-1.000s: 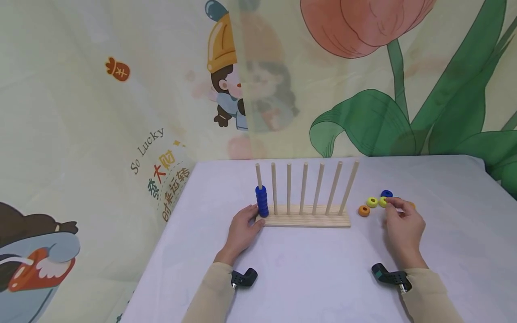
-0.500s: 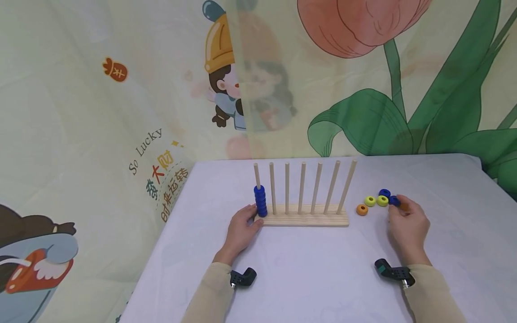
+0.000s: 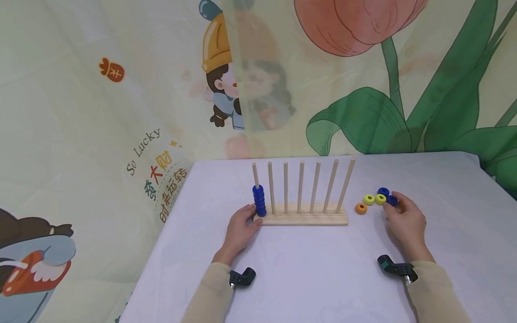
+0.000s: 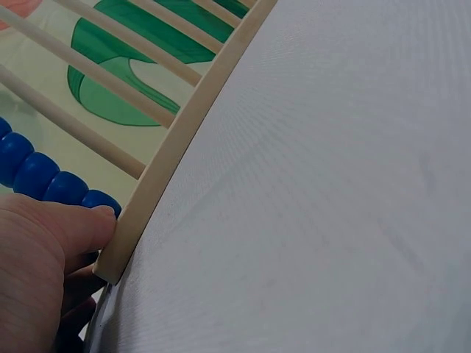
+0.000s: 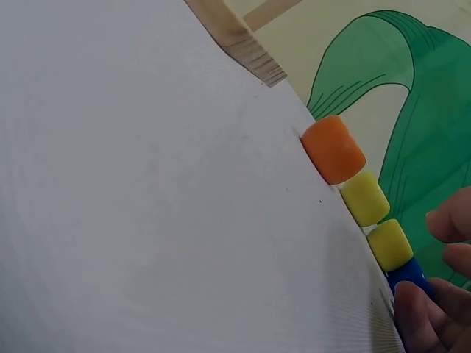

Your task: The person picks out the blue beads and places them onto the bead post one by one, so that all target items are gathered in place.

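A wooden peg stand (image 3: 300, 217) has several upright pegs in a row. On its leftmost peg sits a stack of blue beads (image 3: 259, 201). My left hand (image 3: 238, 231) grips the left end of the base; in the left wrist view its thumb (image 4: 88, 228) lies beside the lowest bead. My right hand (image 3: 407, 224) is at a loose blue bead (image 3: 392, 200), thumb and a finger on either side. In the right wrist view one finger (image 5: 450, 215) stands apart from the thumb (image 5: 412, 316), and the blue bead (image 5: 411, 276) rests on the table.
Left of my right hand lie two yellow beads (image 3: 380, 199) and an orange bead (image 3: 361, 208). Behind the nearer yellow one is another blue bead (image 3: 383, 192). A white cloth covers the table (image 3: 315, 269); a printed curtain (image 3: 161, 89) hangs behind it.
My right hand has shifted slightly right from beside the yellow bead, and the nearer blue bead has come into view. An orange bead glimpsed behind it is now hidden. My left hand stays put.
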Demonstrator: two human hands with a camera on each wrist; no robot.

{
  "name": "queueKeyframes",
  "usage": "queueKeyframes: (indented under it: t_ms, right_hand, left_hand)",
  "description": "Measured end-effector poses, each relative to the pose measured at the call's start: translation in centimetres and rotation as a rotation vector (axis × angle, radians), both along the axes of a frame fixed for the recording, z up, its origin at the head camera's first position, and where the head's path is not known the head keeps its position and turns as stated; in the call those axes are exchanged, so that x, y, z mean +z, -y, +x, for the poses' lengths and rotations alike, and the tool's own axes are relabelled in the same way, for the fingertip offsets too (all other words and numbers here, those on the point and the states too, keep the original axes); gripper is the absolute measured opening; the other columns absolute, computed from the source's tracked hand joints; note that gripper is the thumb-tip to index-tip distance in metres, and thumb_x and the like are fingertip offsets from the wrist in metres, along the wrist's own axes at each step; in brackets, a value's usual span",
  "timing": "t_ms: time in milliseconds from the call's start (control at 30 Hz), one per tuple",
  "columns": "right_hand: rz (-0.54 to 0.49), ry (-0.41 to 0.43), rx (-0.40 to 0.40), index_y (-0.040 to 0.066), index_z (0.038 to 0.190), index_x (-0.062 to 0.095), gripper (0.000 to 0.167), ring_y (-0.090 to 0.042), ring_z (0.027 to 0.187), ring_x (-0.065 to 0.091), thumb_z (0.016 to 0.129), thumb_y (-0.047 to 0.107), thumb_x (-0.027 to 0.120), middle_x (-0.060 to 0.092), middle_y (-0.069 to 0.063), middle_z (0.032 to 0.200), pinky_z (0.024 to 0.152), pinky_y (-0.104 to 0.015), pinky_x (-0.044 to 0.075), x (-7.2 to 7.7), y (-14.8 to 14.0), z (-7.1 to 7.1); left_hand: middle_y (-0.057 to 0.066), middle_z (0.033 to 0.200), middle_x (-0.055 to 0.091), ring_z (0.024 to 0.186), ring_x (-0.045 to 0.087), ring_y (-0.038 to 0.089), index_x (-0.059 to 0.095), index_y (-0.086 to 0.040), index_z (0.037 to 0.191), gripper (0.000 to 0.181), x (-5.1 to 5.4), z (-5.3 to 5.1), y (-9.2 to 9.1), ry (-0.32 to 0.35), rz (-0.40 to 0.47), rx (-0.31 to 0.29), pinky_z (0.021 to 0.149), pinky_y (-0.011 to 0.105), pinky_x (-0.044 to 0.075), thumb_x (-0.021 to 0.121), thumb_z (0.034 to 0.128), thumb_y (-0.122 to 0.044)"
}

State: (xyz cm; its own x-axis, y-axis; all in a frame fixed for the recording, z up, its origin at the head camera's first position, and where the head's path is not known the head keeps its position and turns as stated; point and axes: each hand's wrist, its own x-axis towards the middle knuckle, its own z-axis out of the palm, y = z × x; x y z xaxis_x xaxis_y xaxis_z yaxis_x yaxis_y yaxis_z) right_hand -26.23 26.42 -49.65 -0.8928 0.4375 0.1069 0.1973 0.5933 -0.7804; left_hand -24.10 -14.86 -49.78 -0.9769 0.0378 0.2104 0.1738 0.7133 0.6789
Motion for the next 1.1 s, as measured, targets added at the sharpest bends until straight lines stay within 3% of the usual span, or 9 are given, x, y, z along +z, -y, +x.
queueKeyframes:
  t_ms: [433, 567, 700, 900, 1100]
  right_hand:
    - [0.018, -0.038, -0.019, 0.002, 0.138, 0.053, 0.045, -0.026, 0.092, 0.048, 0.097, 0.021, 0.054, 0.055, -0.022, 0.118, 0.068, -0.028, 0.036, 0.12, 0.07, 0.09]
    - [0.008, -0.048, -0.012, 0.001, 0.137, 0.053, 0.044, -0.029, 0.093, 0.049, 0.097, 0.021, 0.055, 0.057, -0.023, 0.118, 0.084, -0.041, 0.034, 0.17, 0.17, 0.06]
    - [0.022, -0.060, -0.003, -0.001, 0.136, 0.053, 0.044, -0.031, 0.091, 0.050, 0.096, 0.017, 0.057, 0.058, -0.024, 0.115, 0.089, -0.050, 0.028, 0.13, 0.34, 0.15]
    - [0.051, -0.089, -0.003, -0.003, 0.131, 0.056, 0.040, -0.030, 0.085, 0.053, 0.094, 0.011, 0.058, 0.062, -0.026, 0.109, 0.087, -0.050, 0.030, 0.18, 0.49, 0.39]
    - [0.066, -0.071, -0.002, -0.003, 0.129, 0.058, 0.038, -0.038, 0.092, 0.060, 0.093, 0.010, 0.059, 0.062, -0.027, 0.121, 0.090, -0.051, 0.033, 0.07, 0.38, 0.27]
  left_hand:
    - [0.010, 0.137, 0.058, 0.136, 0.044, 0.030, 0.059, -0.003, 0.134, 0.046, 0.18, -0.23, -0.16, -0.021, 0.005, -0.010, 0.113, 0.053, 0.032, 0.067, 0.0918, -0.020]
    - [0.010, 0.137, 0.058, 0.136, 0.044, 0.030, 0.059, -0.003, 0.134, 0.045, 0.26, -0.24, -0.16, -0.026, 0.007, -0.010, 0.113, 0.053, 0.032, 0.066, 0.0918, -0.019]
    - [0.010, 0.138, 0.057, 0.136, 0.044, 0.031, 0.059, -0.003, 0.134, 0.046, 0.18, -0.13, -0.10, -0.021, 0.007, -0.005, 0.112, 0.054, 0.032, 0.066, 0.0919, -0.020]
    - [0.009, 0.139, 0.057, 0.136, 0.044, 0.030, 0.058, -0.003, 0.134, 0.046, 0.01, 0.06, -0.04, -0.010, 0.003, 0.000, 0.112, 0.054, 0.033, 0.066, 0.0923, -0.021]
    - [0.010, 0.139, 0.057, 0.136, 0.044, 0.030, 0.058, -0.002, 0.134, 0.047, -0.09, 0.02, -0.01, -0.015, -0.006, -0.001, 0.112, 0.053, 0.033, 0.066, 0.0921, -0.021]
